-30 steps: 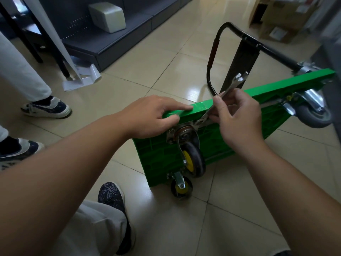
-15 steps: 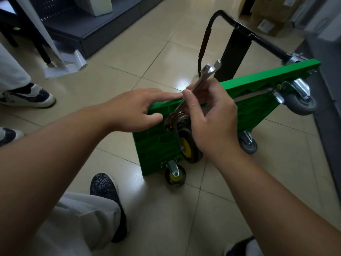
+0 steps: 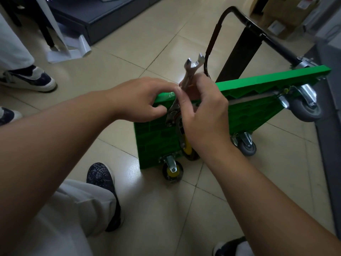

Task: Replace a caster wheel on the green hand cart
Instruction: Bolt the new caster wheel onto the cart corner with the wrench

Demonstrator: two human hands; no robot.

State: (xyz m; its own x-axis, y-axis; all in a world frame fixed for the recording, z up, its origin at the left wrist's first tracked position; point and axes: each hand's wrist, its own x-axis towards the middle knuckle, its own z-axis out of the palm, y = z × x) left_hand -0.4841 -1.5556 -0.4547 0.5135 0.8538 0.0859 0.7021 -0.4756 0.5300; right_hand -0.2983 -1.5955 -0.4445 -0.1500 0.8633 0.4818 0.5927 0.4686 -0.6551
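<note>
Wrench set at the caster mount of the tipped cart

I see the green hand cart on its side on the tiled floor, wheels towards me. My right hand pinches the wrench, its lower end at the yellow-hubbed caster wheel mount. My left hand rests, fingers relaxed, on the cart's upper edge.

The hand cart is stood on edge on the floor, handle behind. The wrench is set on its upper near caster, between left hand and right hand.
</note>
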